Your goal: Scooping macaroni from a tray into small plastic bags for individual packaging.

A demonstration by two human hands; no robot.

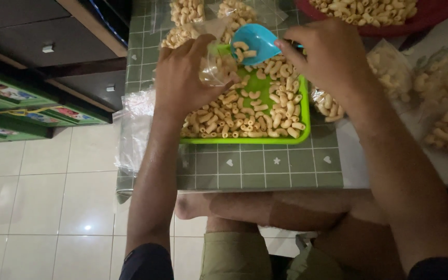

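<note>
Left hand (185, 78): centre-left of frame, fingers closed on the mouth of a small clear bag (216, 65), held above the green tray (245, 140). Right hand (327, 57): upper centre-right, gripping a blue scoop (255, 41) loaded with macaroni pieces, its lip at the bag's opening. Tray: centre of frame on the checked worktop (255, 173), holding loose macaroni (250, 111). Filled bags (442, 98): right edge. Red basin (426, 21): top right.

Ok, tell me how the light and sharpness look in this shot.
Head view: dim overall, with the forearms and lap in shadow; a small glare spot on the floor tile; the tray and scoop are lit best; left hand and right hand slightly soft.
</note>
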